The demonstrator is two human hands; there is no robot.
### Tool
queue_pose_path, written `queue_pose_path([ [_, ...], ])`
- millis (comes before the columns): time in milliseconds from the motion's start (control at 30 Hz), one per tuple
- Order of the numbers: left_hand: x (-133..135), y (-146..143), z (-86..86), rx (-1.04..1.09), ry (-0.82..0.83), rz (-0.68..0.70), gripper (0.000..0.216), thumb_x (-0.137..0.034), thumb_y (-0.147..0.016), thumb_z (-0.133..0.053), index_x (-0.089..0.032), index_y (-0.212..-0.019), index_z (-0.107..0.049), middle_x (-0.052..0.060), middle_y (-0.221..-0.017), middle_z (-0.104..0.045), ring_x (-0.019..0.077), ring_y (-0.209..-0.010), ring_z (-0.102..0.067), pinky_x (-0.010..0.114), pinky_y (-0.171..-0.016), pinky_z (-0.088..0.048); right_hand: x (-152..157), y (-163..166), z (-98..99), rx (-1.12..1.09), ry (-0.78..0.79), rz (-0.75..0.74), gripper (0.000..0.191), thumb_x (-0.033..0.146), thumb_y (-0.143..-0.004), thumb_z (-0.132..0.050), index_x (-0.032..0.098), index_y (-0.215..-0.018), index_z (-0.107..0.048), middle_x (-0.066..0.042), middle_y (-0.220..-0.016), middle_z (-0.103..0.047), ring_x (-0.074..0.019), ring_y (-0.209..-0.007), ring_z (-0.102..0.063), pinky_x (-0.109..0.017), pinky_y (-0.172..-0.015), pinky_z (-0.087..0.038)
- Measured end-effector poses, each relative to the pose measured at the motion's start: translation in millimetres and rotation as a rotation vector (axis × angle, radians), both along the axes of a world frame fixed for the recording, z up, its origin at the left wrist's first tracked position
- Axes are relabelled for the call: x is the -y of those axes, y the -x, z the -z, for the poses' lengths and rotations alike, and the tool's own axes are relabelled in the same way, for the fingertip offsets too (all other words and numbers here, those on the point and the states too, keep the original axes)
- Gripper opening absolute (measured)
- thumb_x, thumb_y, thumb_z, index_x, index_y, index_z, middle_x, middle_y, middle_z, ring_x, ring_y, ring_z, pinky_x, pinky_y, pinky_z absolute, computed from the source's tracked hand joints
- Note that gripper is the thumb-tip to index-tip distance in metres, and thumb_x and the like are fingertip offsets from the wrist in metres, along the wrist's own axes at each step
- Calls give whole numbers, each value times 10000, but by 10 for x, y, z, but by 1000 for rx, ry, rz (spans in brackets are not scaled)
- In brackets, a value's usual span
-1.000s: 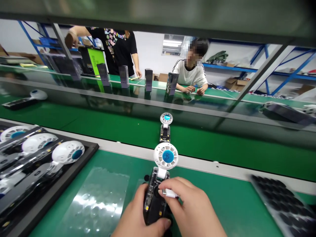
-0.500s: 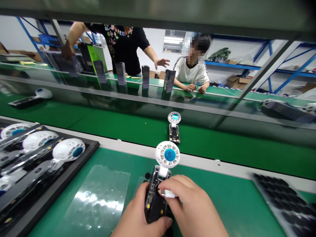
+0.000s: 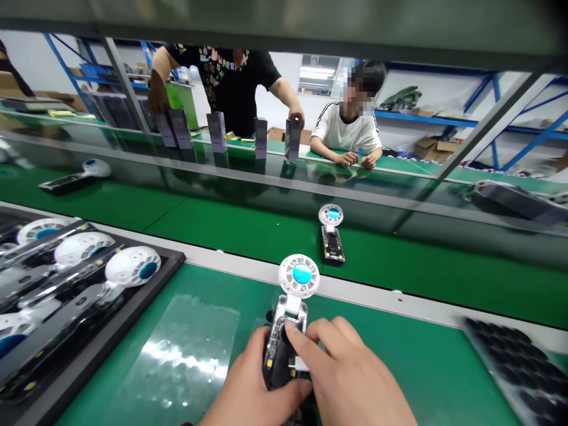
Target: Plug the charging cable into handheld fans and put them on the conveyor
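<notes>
My left hand (image 3: 251, 378) is wrapped round the dark, see-through body of a small handheld fan (image 3: 278, 349). The fan's white round head (image 3: 299, 276) with a blue centre points away from me. Over the body lies my right hand (image 3: 348, 367), its index fingertip pressing on the front near a black round spot. A white plug (image 3: 302, 363) with a metal tip is tucked under that hand's fingers, lying across the fan body. Its cable and the lower end of the fan are mostly hidden.
A black tray (image 3: 177, 260) of similar fans stands at left, beside a clear plastic sheet (image 3: 190, 343). At right lies a sheet of black round pads (image 3: 519, 373). On the green belt (image 3: 248, 231) rides another fan (image 3: 332, 236). Two people sit or stand beyond, near upright boxes (image 3: 216, 133).
My right index finger has stretched onto the fan's front, and the plug sits lower under the hand. The belt fan appears farther right and nearer. A co-worker's hand now grips a box.
</notes>
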State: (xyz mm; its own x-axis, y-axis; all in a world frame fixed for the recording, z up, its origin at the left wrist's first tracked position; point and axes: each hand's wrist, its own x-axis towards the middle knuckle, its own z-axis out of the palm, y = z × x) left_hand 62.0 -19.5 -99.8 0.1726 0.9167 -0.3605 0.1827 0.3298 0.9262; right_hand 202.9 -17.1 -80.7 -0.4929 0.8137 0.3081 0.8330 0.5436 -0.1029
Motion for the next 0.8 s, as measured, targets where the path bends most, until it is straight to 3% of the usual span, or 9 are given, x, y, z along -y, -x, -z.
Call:
queue_pose_path([
  [200, 42, 32, 206, 119, 79, 30, 406, -183, -647, -601, -206, -1006, -413, -21, -664, -588, 172, -576, -587, 259, -498, -451, -22, -60, -92, 74, 9, -80, 684, 27, -429, -438, 204, -1074, -584, -28, -633, -577, -187, -493, -510, -247, -314, -404],
  [367, 49, 48, 233, 162, 35, 24, 391, -172, -636, -618, -197, -980, -437, -27, -643, -585, 141, -522, -562, 237, -496, -432, -72, -71, -147, 67, 29, -125, 622, 33, -452, -465, 207, -1026, -627, -22, -548, -572, -170, -418, -502, -225, -274, -367],
  [633, 46, 26, 256, 76, -13, -30, 336, -158, -631, -600, -207, -926, -448, -24, -652, -589, 172, -631, -564, 249, -541, -409, -36, -51, -133, 204, 368, -41, 667, 33, -529, -449, 222, -1164, -528, -68, -653, -660, -246, -503, -598, -293, -374, -433],
  [700, 51, 31, 269, 122, -20, -28, 328, -160, -627, -595, -209, -916, -449, -27, -642, -578, 168, -602, -553, 252, -533, -399, -37, -60, -191, 145, 458, -33, 638, 40, -575, -448, 233, -1181, -504, -76, -720, -671, -261, -584, -618, -310, -445, -458],
  [800, 61, 62, 249, 200, -47, -32, 413, -187, -620, -611, -209, -984, -417, 2, -745, -581, 183, -680, -551, 271, -588, -401, -53, -78, -257, -215, 557, -65, 469, 97, -710, -419, 281, -1135, -494, -31, -794, -661, -204, -678, -613, -274, -560, -454],
])
